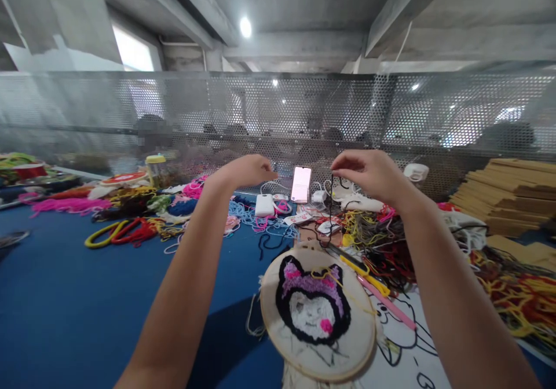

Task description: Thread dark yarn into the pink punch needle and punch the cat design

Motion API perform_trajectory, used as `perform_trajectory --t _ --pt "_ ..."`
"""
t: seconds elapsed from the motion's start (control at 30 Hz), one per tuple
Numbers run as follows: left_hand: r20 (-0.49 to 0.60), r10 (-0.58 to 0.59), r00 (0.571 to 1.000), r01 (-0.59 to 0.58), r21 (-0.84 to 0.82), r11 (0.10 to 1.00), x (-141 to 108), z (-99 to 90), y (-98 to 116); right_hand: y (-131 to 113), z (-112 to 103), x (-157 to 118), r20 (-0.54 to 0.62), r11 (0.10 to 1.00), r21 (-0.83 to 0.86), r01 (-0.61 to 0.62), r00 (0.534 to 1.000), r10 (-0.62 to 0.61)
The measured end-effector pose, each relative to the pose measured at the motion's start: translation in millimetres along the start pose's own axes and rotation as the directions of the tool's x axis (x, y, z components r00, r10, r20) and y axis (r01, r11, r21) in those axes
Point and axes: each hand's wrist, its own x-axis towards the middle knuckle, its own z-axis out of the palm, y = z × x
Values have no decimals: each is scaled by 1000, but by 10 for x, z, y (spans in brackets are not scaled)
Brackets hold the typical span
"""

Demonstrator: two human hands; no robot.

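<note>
My right hand [362, 172] is raised at the right of centre, thumb and fingers pinching a black yarn [331, 204] that hangs down towards the hoop. My left hand [252, 171] is raised to its left with the fingers curled together; what it holds, if anything, is too small to see. Below both hands lies a round embroidery hoop [278, 354] with a cat-eared face in black, purple, white and pink yarn. Yellow-handled scissors [373, 279] and a pink pen-like tool [391, 305] rest along its right side.
A lit phone [301, 184] stands upright behind the hoop, near a white box [264, 205]. Yarn heaps [382, 232] spread on both sides of the blue table [87, 308]. Stacked brown cardboard [499, 195] is at right. A perforated metal screen [260, 111] runs behind.
</note>
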Motion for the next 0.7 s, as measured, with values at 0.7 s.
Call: perform_trajectory --t 0.7 --pt "176 443 879 -292 -536 792 122 372 403 -155 68 -11 55 991 126 50 997 -57"
